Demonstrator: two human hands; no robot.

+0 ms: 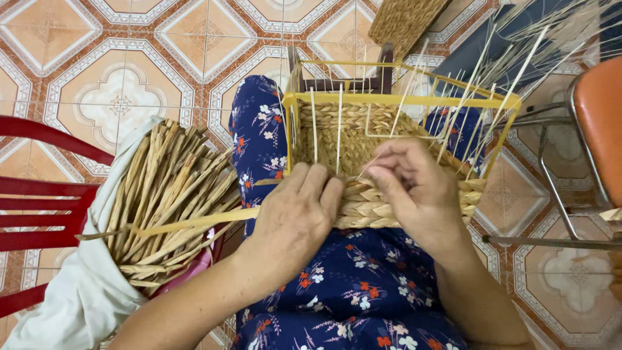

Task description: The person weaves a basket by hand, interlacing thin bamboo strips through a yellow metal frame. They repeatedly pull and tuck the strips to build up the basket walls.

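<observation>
Half-woven basket (363, 194) on lap w/ yellow wire frame (395, 100); left hand (295, 217) pressing flat on braided rim, fingers extended, right hand (414, 185) pinching thin upright strand (366, 167) just beside, flat straw strip (194, 221) trailing left toward bundle (168, 194).

Both forearms are bare, with no sleeves, and the hands (295, 223) carry no rings, watch or gloves. The lap is covered by a dark blue cotton garment (353, 285) printed with small flowers — white ones with pale centres, red-orange ones, and thin grey-blue leaves scattered between them.
</observation>
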